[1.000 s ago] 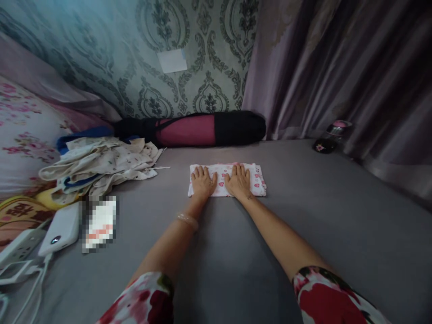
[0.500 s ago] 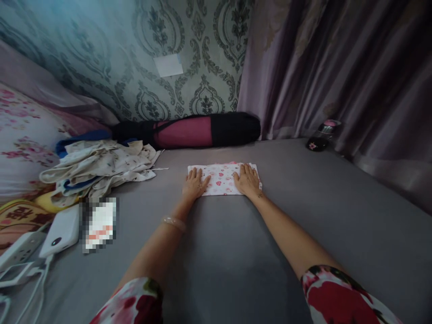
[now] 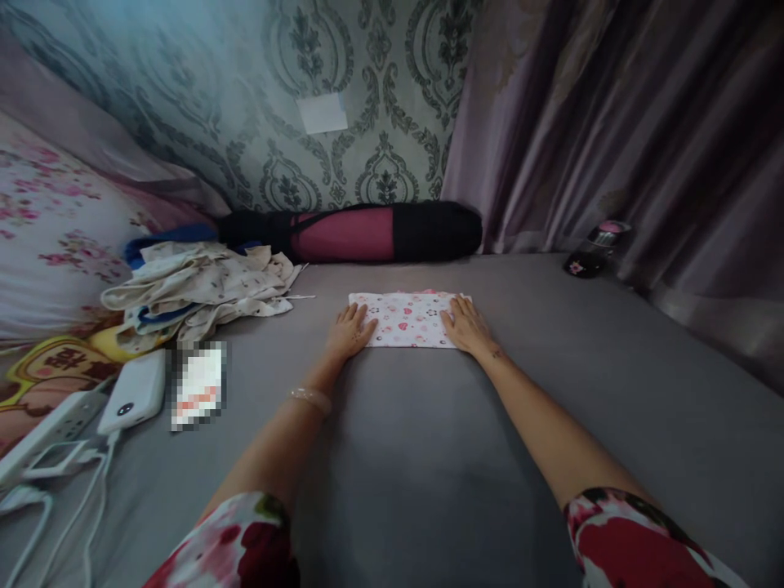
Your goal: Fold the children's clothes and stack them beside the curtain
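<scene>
A folded white cloth [image 3: 407, 320] with pink hearts and small printed figures lies flat on the grey sheet [image 3: 392, 457]. My left hand [image 3: 352, 331] rests at its left end, fingers stretched out and palm down, the thumb on the cloth. At the right end my right hand [image 3: 466, 325] lies flat with its fingers extended over the cloth's edge. A bit of pink shows behind the cloth's far edge. Neither hand grips anything.
A crumpled pile of clothes [image 3: 208, 286] lies at the left, near a white power bank [image 3: 133, 392] and a power strip [image 3: 61, 425] with cables. A black and maroon long bag [image 3: 346, 233] lies along the wall. A dark bottle [image 3: 591, 253] stands by the curtain [image 3: 539, 122].
My hands have slid outward toward the two ends of the cloth, leaving more of its print uncovered. The view has shifted slightly left.
</scene>
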{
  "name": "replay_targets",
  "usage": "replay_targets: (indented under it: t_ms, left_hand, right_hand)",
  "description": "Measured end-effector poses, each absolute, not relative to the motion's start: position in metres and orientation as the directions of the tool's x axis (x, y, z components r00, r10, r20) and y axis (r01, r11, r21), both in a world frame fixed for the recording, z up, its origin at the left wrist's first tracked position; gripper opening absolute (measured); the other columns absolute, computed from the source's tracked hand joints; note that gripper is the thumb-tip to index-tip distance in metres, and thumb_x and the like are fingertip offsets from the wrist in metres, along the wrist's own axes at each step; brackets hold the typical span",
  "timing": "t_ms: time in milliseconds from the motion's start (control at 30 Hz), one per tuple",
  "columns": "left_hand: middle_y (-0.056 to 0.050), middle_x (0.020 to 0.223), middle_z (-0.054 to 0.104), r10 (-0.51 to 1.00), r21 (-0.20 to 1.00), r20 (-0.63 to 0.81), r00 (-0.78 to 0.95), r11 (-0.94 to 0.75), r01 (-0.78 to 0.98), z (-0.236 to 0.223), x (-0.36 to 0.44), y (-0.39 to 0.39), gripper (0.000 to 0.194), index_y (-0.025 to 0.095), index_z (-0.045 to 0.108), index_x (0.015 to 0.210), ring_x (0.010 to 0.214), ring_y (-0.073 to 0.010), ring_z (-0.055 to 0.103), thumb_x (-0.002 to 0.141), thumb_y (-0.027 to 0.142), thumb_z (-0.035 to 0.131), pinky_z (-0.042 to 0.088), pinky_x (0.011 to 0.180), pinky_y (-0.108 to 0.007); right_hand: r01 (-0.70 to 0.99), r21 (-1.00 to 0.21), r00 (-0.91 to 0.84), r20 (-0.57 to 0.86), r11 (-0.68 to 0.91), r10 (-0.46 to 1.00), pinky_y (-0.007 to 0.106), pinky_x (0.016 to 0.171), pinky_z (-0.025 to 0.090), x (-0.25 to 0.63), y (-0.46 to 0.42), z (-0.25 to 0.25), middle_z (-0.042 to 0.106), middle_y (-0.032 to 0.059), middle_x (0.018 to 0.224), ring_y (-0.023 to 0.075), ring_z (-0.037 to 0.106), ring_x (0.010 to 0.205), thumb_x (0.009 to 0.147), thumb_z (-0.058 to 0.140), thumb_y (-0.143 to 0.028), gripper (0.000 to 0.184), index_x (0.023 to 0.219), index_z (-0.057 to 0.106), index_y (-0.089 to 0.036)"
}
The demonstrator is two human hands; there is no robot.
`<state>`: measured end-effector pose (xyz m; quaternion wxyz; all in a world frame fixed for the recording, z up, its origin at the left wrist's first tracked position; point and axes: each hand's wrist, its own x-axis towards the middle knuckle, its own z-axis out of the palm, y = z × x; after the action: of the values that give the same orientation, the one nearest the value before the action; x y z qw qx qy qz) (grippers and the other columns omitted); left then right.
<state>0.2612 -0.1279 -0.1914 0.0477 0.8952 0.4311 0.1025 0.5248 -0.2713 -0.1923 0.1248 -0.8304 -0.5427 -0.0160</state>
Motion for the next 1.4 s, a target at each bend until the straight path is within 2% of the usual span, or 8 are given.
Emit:
replay_targets:
  t_ms: [200, 400, 533, 700, 800, 933, 1100, 1400]
  left_hand:
    - [-0.016, 0.151, 0.036, 0.77, 0.183, 0.171, 0.615, -0.638, 0.748, -0.187, 0.256, -0.14, 0.062, 0.012, 0.04, 0.143, 0.14, -0.0299, 0.031, 0.095, 0.051, 0.032, 0.026, 0.113, -0.043]
    - [-0.014, 0.148, 0.041, 0.716, 0.183, 0.278, 0.641, -0.694, 0.696, -0.186, 0.252, -0.147, 0.056, 0.011, 0.046, 0.138, 0.139, -0.0271, 0.033, 0.094, 0.046, 0.039, 0.027, 0.114, -0.04]
    - [-0.014, 0.148, 0.041, 0.702, 0.179, 0.274, 0.658, -0.709, 0.682, -0.188, 0.252, -0.148, 0.055, 0.013, 0.045, 0.139, 0.139, -0.0259, 0.034, 0.095, 0.045, 0.038, 0.026, 0.115, -0.041]
    - [-0.013, 0.14, 0.051, 0.722, 0.182, 0.256, 0.643, -0.689, 0.702, -0.177, 0.26, -0.147, 0.049, 0.016, 0.051, 0.132, 0.129, -0.0257, 0.046, 0.096, 0.045, 0.036, 0.028, 0.112, -0.046]
    - [-0.013, 0.131, 0.059, 0.742, 0.174, 0.289, 0.605, -0.662, 0.729, -0.166, 0.274, -0.141, 0.047, 0.015, 0.055, 0.127, 0.122, -0.0254, 0.052, 0.098, 0.042, 0.031, 0.028, 0.112, -0.046]
    - [-0.015, 0.144, 0.046, 0.721, 0.149, 0.304, 0.623, -0.682, 0.716, -0.165, 0.291, -0.131, 0.052, 0.013, 0.048, 0.136, 0.136, -0.0263, 0.037, 0.098, 0.043, 0.03, 0.026, 0.113, -0.042]
    - [-0.015, 0.153, 0.032, 0.751, 0.16, 0.142, 0.645, -0.661, 0.734, -0.187, 0.296, -0.124, 0.061, 0.017, 0.037, 0.144, 0.143, -0.0297, 0.024, 0.097, 0.051, 0.022, 0.022, 0.114, -0.048]
    - [-0.016, 0.155, 0.027, 0.749, 0.113, 0.119, 0.652, -0.662, 0.741, -0.192, 0.294, -0.123, 0.064, 0.016, 0.032, 0.148, 0.144, -0.0302, 0.022, 0.097, 0.052, 0.019, 0.021, 0.114, -0.047]
  right_hand:
    - [0.906, -0.163, 0.415, 0.16, -0.39, 0.896, 0.04, 0.113, 0.021, 0.522, -0.271, -0.19, 0.028, 0.017, 0.154, 0.0294, 0.023, 0.142, 0.097, 0.023, -0.045, 0.065, 0.145, 0.034, -0.002]
    - [0.912, -0.146, 0.404, 0.151, -0.384, 0.902, 0.041, 0.112, 0.023, 0.519, -0.272, -0.186, 0.03, 0.0171, 0.153, 0.0296, 0.024, 0.141, 0.097, 0.024, -0.044, 0.064, 0.144, 0.035, -0.003]
    - [0.904, -0.142, 0.421, 0.133, -0.403, 0.897, 0.043, 0.111, 0.024, 0.519, -0.272, -0.184, 0.029, 0.0168, 0.154, 0.0297, 0.024, 0.141, 0.097, 0.025, -0.044, 0.063, 0.144, 0.035, -0.004]
    - [0.908, -0.117, 0.416, 0.139, -0.403, 0.899, 0.05, 0.113, 0.017, 0.513, -0.266, -0.175, 0.034, 0.0172, 0.151, 0.0301, 0.026, 0.14, 0.097, 0.027, -0.041, 0.058, 0.144, 0.037, -0.008]
    - [0.923, -0.12, 0.383, 0.225, -0.364, 0.896, 0.047, 0.114, 0.016, 0.503, -0.26, -0.167, 0.035, 0.018, 0.15, 0.0297, 0.027, 0.14, 0.097, 0.028, -0.039, 0.057, 0.143, 0.038, -0.006]
    - [0.925, -0.145, 0.378, 0.257, -0.351, 0.889, 0.043, 0.113, 0.021, 0.493, -0.255, -0.168, 0.038, 0.0183, 0.148, 0.0298, 0.031, 0.138, 0.098, 0.027, -0.039, 0.057, 0.141, 0.04, -0.005]
    - [0.923, -0.128, 0.384, 0.277, -0.363, 0.881, 0.046, 0.113, 0.02, 0.494, -0.256, -0.182, 0.04, 0.0186, 0.147, 0.0307, 0.032, 0.137, 0.097, 0.028, -0.04, 0.057, 0.141, 0.041, -0.006]
    - [0.916, -0.139, 0.402, 0.262, -0.377, 0.878, 0.045, 0.113, 0.017, 0.494, -0.254, -0.184, 0.039, 0.017, 0.149, 0.0294, 0.03, 0.138, 0.097, 0.03, -0.037, 0.056, 0.142, 0.041, -0.007]
